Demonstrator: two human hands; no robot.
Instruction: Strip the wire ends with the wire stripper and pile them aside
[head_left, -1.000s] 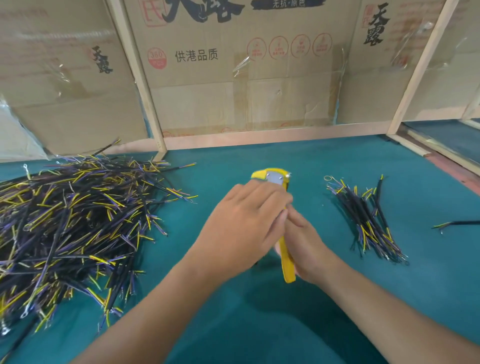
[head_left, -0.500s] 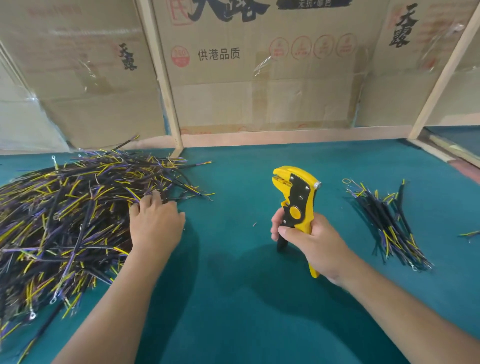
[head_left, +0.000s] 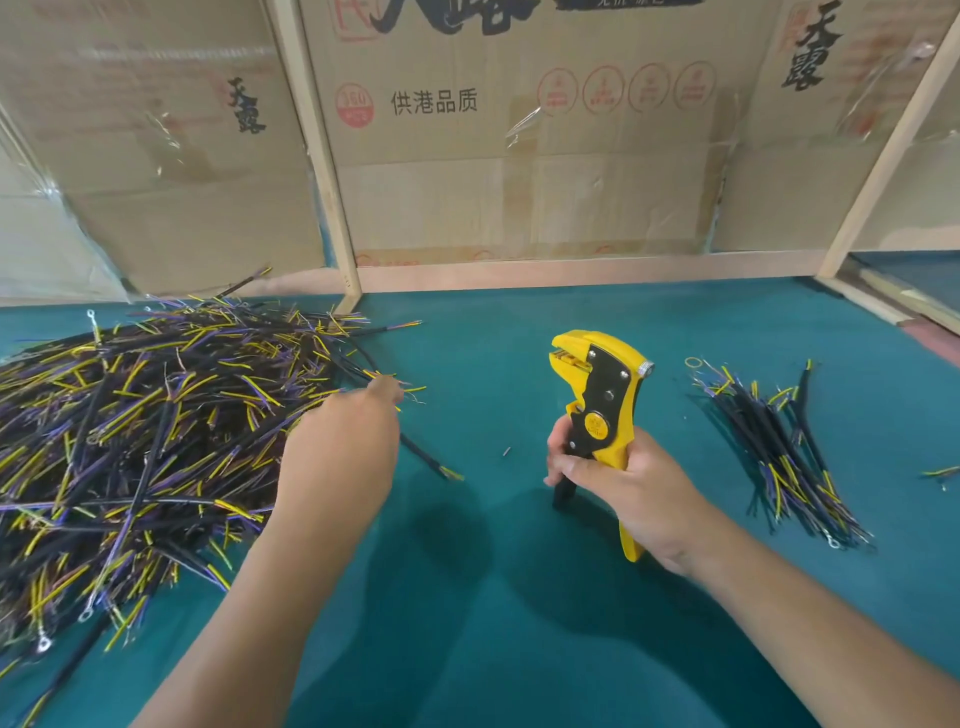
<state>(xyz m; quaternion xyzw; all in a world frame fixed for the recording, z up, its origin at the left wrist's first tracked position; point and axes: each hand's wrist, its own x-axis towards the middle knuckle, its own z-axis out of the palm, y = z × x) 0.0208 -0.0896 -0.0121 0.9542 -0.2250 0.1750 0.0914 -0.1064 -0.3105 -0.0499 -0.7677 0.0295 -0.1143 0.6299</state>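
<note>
A big heap of black, yellow and purple wires (head_left: 130, 441) covers the left of the teal table. My left hand (head_left: 343, 452) is at the heap's right edge, its fingers curled round one black wire (head_left: 428, 460) whose yellow-tipped end sticks out to the lower right. My right hand (head_left: 628, 488) grips the handles of the yellow and black wire stripper (head_left: 602, 384). The tool stands upright in the middle of the table, its jaws at the top facing left with nothing in them. A small pile of wires (head_left: 779, 457) lies to the right of it.
Cardboard panels in a wooden frame (head_left: 322, 156) close off the back of the table. One loose wire (head_left: 940, 472) lies at the far right edge. A tiny scrap of insulation (head_left: 506, 452) sits on the cloth between my hands.
My left hand left the stripper, reached onto the heap, then drew right to its edge with one wire. My right hand keeps the stripper upright in about the same spot.
</note>
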